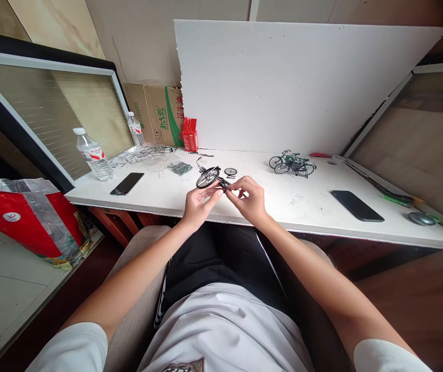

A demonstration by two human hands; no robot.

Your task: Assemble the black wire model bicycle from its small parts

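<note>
A small black model bicycle (208,177), with one spoked wheel and handlebars showing, is held over the front edge of the white table. My left hand (201,205) grips it from the left, thumb and fingers closed on the frame. My right hand (250,198) pinches at the rear end of the same model; its fingertips hide what exactly lies between them. Just behind my hands a loose spoked wheel (231,171) lies flat on the table. Small dark parts lie close to that wheel.
Assembled model bicycles (294,164) stand at the right back. Phones lie at left (127,183) and right (357,205). Water bottles (94,157), a bag of small parts (179,168), a red box (190,135) and a cardboard box (155,113) are to the left. A white board (302,82) leans behind.
</note>
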